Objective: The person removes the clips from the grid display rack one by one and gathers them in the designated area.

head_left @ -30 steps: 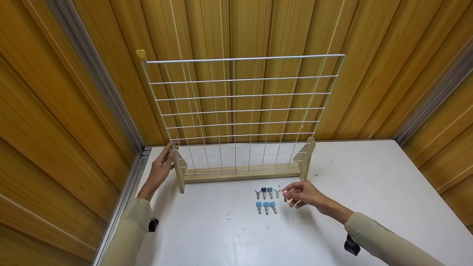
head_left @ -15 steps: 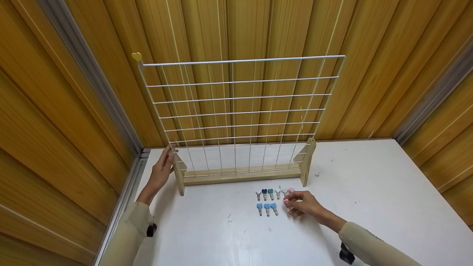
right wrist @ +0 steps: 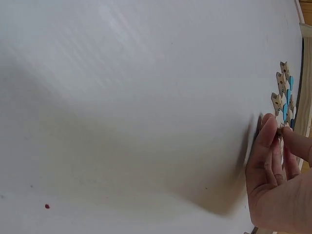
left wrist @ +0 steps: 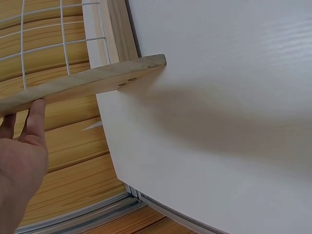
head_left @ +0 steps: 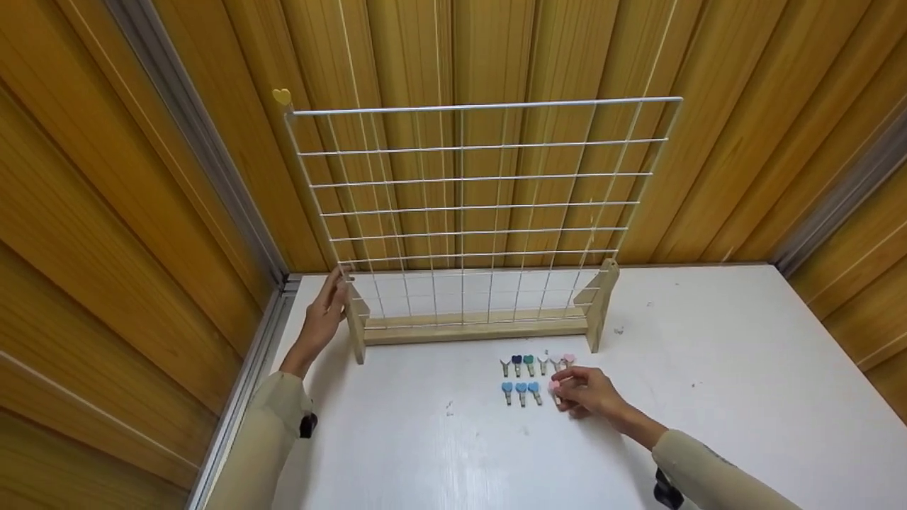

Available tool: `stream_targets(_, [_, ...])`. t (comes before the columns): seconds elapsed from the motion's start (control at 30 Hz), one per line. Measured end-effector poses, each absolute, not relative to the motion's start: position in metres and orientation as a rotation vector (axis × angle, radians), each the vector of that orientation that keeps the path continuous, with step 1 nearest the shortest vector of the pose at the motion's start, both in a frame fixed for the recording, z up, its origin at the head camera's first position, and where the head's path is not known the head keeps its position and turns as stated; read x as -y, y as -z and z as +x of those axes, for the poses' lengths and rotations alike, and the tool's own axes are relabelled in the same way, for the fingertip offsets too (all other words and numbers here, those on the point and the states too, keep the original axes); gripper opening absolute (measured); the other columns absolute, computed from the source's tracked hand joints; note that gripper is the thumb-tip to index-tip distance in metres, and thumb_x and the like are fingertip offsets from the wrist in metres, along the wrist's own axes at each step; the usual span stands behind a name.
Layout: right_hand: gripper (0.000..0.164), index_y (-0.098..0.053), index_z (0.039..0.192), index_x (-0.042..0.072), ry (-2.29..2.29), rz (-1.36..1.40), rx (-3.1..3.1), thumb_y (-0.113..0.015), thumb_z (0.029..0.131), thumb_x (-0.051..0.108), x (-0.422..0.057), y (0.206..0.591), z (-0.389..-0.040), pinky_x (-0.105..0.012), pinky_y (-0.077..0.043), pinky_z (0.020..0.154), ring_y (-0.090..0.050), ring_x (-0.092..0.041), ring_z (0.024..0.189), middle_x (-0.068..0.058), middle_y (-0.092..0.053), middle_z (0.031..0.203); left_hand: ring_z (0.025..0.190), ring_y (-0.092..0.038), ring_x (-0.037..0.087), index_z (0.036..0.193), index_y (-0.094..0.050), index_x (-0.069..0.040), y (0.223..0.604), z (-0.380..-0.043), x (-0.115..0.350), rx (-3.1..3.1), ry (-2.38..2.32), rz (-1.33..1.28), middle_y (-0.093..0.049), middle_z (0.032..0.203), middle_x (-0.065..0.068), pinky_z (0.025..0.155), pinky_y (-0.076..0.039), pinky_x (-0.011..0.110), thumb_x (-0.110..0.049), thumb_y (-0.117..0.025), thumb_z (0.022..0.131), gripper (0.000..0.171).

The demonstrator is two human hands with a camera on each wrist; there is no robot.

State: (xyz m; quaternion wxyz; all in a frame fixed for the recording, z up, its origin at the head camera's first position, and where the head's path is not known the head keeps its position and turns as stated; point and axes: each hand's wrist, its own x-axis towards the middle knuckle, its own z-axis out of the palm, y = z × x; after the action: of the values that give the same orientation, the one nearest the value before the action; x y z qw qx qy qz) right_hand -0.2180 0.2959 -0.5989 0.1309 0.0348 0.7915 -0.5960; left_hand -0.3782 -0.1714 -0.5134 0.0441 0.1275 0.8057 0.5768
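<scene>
My right hand (head_left: 592,393) pinches a pink heart clothespin (head_left: 555,387) at the right end of the near row, beside several blue heart clothespins (head_left: 521,389). In the right wrist view, thumb and fingers meet on its wooden part, with much of the peg hidden. The far row holds plain-looking clothespins (head_left: 505,367), a dark blue one (head_left: 517,361), a green one (head_left: 528,361) and another pink one (head_left: 569,360). My left hand (head_left: 326,312) holds the left wooden side post (head_left: 355,326) of a white wire grid rack (head_left: 462,205), fingertips at the post's upper part.
A yellow heart clothespin (head_left: 281,96) sits at the grid's top left corner. The rack stands on a white table (head_left: 425,453), near the wood-patterned back wall (head_left: 708,177). Metal framing (head_left: 241,205) runs along the left corner.
One pink clothespin has been let go at the right end of the far row. My right hand has brought another pink one down to the near row. The left hand stays at the post.
</scene>
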Motion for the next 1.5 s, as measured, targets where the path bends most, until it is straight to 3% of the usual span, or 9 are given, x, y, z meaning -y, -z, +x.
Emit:
stream_targets(0.43, [0.031,-0.064,0.117,-0.015,1.717,0.125,-2.428,-0.07,0.095,0.007,-0.302,0.603,-0.202,-0.024,-0.059,0.058,-0.072,-0.012,0.075,-0.017,-0.077,0.094,0.15,-0.036,0.039,0.166,-0.013,-0.024,0.526,-0.378,0.147,-2.477,-1.765,0.387,-0.028,0.167,0.02,0.116,-0.042,0.052,-0.041,-0.033,0.112,0.06])
stream_targets(0.7, [0.028,-0.068,0.116,-0.014,1.673,0.078,-2.523,-0.071,0.094,0.004,-0.287,0.607,-0.208,-0.027,-0.061,0.058,-0.072,-0.019,0.076,-0.025,-0.075,0.095,0.149,-0.038,0.04,0.166,-0.013,-0.026,0.523,-0.375,0.157,-2.543,-1.698,0.349,-0.028,0.167,0.019,0.116,-0.042,0.054,-0.043,-0.031,0.112,0.059])
stream_targets(0.97, [0.023,-0.071,0.112,-0.009,1.563,0.152,-2.626,-0.072,0.092,0.002,-0.278,0.604,-0.206,-0.03,-0.059,0.055,-0.07,-0.018,0.071,-0.02,-0.075,0.093,0.139,-0.049,0.04,0.166,-0.014,-0.025,0.527,-0.372,0.159,-2.603,-1.625,0.306,-0.039,0.161,0.022,0.112,-0.045,0.054,-0.044,-0.029,0.113,0.059])
stream_targets(1.2, [0.027,-0.07,0.116,-0.008,1.516,0.147,-2.636,-0.071,0.095,0.009,-0.282,0.556,-0.222,-0.031,-0.059,0.059,-0.074,-0.021,0.073,-0.019,-0.073,0.1,0.138,-0.05,0.04,0.166,-0.014,-0.022,0.52,-0.374,0.159,-2.667,-1.566,0.299,-0.039,0.162,0.021,0.112,-0.043,0.057,-0.041,-0.029,0.113,0.058])
stream_targets(1.4, [0.034,-0.066,0.126,-0.006,1.615,0.003,-2.529,-0.066,0.1,0.016,-0.266,0.486,-0.255,-0.023,-0.059,0.064,-0.073,-0.013,0.079,-0.019,-0.07,0.111,0.11,-0.056,0.035,0.166,-0.017,-0.026,0.512,-0.376,0.164,-2.713,-1.574,0.269,-0.057,0.136,0.023,0.098,-0.046,0.049,-0.04,-0.029,0.113,0.056])
stream_targets(1.5, [0.035,-0.066,0.127,-0.006,1.611,-0.081,-2.554,-0.066,0.101,0.017,-0.252,0.452,-0.267,-0.022,-0.059,0.065,-0.073,-0.011,0.078,-0.019,-0.07,0.112,0.123,-0.056,0.035,0.166,-0.015,-0.026,0.511,-0.375,0.164,-2.687,-1.575,0.268,-0.052,0.148,0.021,0.105,-0.047,0.05,-0.04,-0.029,0.113,0.056])
